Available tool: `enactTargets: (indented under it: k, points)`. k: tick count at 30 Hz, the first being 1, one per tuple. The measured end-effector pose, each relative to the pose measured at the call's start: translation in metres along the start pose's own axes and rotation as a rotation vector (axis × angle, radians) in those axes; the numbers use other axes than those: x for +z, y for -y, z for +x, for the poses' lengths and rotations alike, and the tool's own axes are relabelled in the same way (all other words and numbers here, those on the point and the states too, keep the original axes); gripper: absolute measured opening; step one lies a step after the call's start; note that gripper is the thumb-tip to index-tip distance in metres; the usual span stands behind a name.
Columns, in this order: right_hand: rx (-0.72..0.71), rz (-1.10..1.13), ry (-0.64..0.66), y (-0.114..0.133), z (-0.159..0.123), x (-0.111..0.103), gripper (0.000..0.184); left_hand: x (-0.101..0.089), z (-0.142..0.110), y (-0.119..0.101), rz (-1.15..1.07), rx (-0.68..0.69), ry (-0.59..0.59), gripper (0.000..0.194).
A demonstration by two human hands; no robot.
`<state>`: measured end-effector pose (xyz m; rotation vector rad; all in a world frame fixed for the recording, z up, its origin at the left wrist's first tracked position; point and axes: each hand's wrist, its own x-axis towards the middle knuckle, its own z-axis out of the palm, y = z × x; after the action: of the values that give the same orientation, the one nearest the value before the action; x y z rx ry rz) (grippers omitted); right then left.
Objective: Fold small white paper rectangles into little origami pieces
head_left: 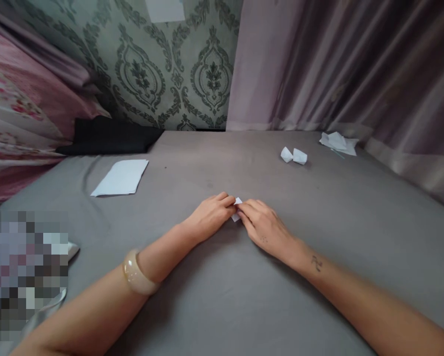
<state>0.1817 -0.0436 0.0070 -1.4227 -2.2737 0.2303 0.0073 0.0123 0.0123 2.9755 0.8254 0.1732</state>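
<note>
A small folded piece of white paper (236,216) lies between my two hands at the middle of the grey sheet. My left hand (215,212) has its fingers closed on the paper's left side, wrist wrapped by a pale bangle. From the right, my right hand (263,225) pinches the same paper, its fingertips almost meeting those of the left. Most of the paper is hidden under the fingers; only its top and bottom corners show.
A stack of white paper sheets (121,178) lies to the left, before a black cloth (110,134). Two folded paper pieces (299,156) sit at the right back, with crumpled papers (337,142) farther right. Curtains (299,64) and a patterned wall (177,64) border the grey sheet (244,306).
</note>
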Motion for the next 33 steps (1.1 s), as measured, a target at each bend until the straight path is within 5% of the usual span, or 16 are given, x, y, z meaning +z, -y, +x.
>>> enactTargets:
  k: [17,23,28,33]
  points:
    - [-0.032,-0.300,0.090,0.005,0.003,-0.003,0.030,-0.001,-0.018,-0.003,0.023,-0.216,-0.005,0.026]
    - [0.055,-0.119,0.027,-0.013,0.024,0.004,0.034,0.003,-0.017,0.001,-0.162,-0.408,-0.131,0.031]
    - [0.115,0.106,0.005,-0.031,0.031,0.013,0.015,0.008,-0.016,0.007,-0.302,-0.492,-0.251,0.033]
    - [0.059,0.012,-0.003,-0.033,0.027,0.012,0.037,0.013,-0.014,0.013,-0.364,-0.478,-0.311,0.032]
